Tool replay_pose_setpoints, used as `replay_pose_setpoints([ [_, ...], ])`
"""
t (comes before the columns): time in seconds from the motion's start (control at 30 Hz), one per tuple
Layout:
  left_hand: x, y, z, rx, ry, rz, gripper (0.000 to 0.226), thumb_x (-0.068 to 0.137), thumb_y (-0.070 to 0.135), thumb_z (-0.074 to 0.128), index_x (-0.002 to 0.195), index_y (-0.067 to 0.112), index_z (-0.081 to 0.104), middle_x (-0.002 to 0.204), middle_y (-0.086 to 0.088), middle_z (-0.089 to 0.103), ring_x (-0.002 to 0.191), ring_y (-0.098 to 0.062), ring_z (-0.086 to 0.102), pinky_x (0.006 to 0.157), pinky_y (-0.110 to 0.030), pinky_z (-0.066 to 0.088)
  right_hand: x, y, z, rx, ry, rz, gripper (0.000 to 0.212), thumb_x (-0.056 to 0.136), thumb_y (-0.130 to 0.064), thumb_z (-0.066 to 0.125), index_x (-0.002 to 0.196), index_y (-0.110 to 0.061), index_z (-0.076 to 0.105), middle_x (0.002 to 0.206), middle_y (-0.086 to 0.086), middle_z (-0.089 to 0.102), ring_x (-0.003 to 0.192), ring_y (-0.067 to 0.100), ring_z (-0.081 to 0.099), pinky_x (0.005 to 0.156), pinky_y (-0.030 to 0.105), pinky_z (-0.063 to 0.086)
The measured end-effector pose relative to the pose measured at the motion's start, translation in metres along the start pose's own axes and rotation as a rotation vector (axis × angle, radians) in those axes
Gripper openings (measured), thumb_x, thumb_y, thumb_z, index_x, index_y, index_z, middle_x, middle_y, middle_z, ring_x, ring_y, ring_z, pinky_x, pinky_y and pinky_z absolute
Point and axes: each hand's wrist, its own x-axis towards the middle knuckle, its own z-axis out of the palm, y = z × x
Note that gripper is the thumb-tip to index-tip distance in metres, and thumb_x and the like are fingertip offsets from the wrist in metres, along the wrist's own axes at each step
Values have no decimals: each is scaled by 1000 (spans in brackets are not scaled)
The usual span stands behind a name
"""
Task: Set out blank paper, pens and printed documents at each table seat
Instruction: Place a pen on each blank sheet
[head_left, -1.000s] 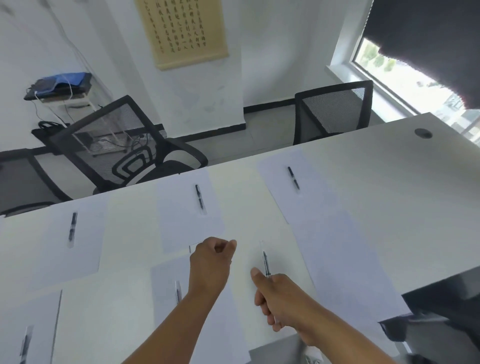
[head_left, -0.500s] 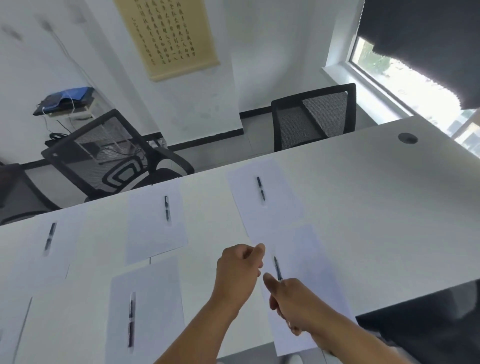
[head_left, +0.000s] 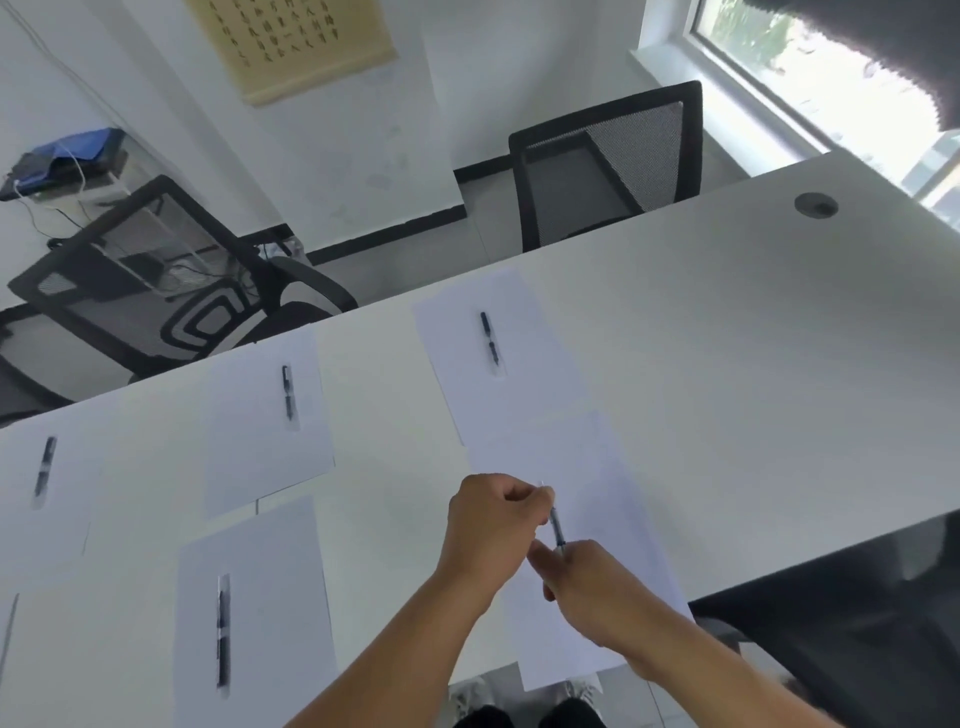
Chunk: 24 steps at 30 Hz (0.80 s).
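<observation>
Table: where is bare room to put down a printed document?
Bare table runs wide right of the far sheet, up to the cable hole. A narrow strip lies between that sheet and the middle sheet. The left half is crowded with sheets and pens; both hands hold a pen over the near sheet.

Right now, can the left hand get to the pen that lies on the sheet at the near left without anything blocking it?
Probably yes. The way to the pen on the near left sheet looks free over bare table, but the left hand pinches the pen held in both hands with the right hand, so it must release first.

bright daylight from the window (head_left: 810, 67) (overexposed), soft blur, wide-angle warping.
</observation>
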Motion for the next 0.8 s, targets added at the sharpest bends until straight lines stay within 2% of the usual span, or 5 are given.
replay_pose_setpoints([
  [0.17,20,-3,13,18,-7,-42,26,94,29,72,75,15,81,73,7,79,68,-7,75,70,-26,59,11,11,-7,-1,8,-32,53,105,-65,47,85,-16,39,66,-5,30,57,12,28,62,30,31],
  [0.33,45,-15,22,62,14,-80,30,95,30,72,72,12,80,67,4,77,68,-10,75,65,-24,53,16,29,-17,86,4,27,54,103,-74,40,101,-21,49,71,-5,40,55,9,37,55,24,34],
  [0.6,82,-37,39,88,-12,-177,30,90,26,70,66,8,77,66,-4,77,72,-29,78,59,-26,50,29,60,-27,118,14,144,60,102,-74,33,111,-20,56,93,1,56,79,18,53,75,34,44],
  [0.7,90,-45,45,100,-30,-191,30,89,25,69,67,5,75,69,-11,76,63,-28,71,59,-29,48,33,64,-29,124,-3,161,60,101,-73,32,109,-19,57,92,2,55,79,18,53,76,35,45],
  [0.8,94,-53,50,127,-18,-195,32,91,27,69,66,8,75,67,-9,76,68,-32,74,59,-29,49,37,70,-29,130,-10,170,62,99,-73,32,109,-18,58,91,2,55,77,19,52,74,35,45],
])
